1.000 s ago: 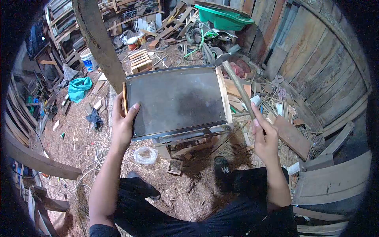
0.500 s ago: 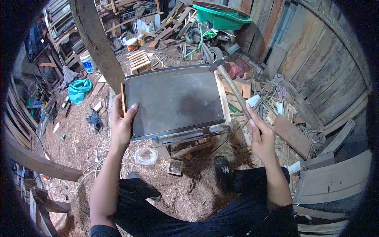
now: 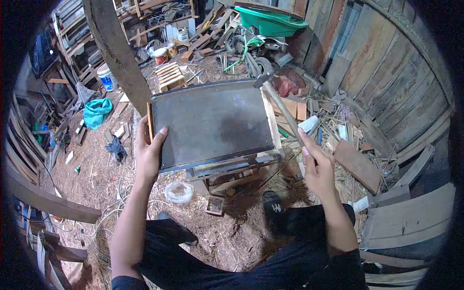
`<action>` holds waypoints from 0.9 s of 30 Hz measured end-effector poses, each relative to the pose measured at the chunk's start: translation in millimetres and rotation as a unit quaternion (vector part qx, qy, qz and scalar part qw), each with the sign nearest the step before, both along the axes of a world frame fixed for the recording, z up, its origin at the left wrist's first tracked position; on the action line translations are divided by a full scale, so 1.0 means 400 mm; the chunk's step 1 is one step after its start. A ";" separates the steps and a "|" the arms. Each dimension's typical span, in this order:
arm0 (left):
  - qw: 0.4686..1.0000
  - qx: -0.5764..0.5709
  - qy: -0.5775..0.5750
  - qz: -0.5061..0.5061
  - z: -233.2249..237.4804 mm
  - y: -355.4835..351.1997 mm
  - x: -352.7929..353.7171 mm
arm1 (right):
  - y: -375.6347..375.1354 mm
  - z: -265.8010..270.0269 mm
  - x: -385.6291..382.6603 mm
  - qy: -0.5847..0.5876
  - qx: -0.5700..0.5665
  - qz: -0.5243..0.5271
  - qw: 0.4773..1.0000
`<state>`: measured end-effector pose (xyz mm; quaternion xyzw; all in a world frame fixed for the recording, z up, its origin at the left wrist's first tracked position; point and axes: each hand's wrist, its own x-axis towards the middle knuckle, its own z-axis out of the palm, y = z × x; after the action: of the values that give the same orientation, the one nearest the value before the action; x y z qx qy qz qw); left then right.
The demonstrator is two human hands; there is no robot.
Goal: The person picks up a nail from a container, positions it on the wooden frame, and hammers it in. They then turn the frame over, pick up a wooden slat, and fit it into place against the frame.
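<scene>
A dark flat panel with a raised rim (image 3: 212, 125) rests on a low wooden stand (image 3: 269, 155) in front of me. My left hand (image 3: 151, 150) grips the panel's left edge, thumb on top and fingers round the side, where a thin orange-brown wood strip (image 3: 150, 120) runs along the edge. In my right hand (image 3: 319, 169) is a hammer (image 3: 282, 107), held by its wooden handle with the index finger stretched along it. The hammer's metal head overlaps the panel's far right corner in this view.
Sawdust and wood scraps cover the floor. A small square wooden frame (image 3: 214, 205) and a clear plastic bag (image 3: 178, 192) lie near my feet. Leaning at left is a wooden post (image 3: 118, 53). Behind the stand are a slatted crate (image 3: 170, 76) and a green wheelbarrow (image 3: 270, 21).
The hammer head has moved slightly left and down, onto the panel's far right corner in view. My right hand has shifted a little left; the left hand keeps its grip.
</scene>
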<state>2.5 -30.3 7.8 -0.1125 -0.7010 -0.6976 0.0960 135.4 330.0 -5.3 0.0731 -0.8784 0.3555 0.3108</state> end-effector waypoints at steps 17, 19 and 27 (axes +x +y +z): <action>0.999 0.026 0.018 -0.025 -0.005 0.000 -0.009 | -0.014 0.014 0.005 -0.041 -0.011 -0.007 0.999; 0.999 0.019 0.018 -0.021 -0.007 -0.001 -0.006 | -0.015 0.015 0.011 -0.062 -0.008 -0.012 0.998; 1.000 0.012 0.021 -0.004 -0.009 0.000 -0.009 | 0.010 -0.031 0.012 0.133 0.013 -0.040 0.990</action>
<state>-1.1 -30.3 4.1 -0.1286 -0.6897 -0.7041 0.1097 140.1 333.8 -17.6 0.0881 -0.8360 0.3189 0.4378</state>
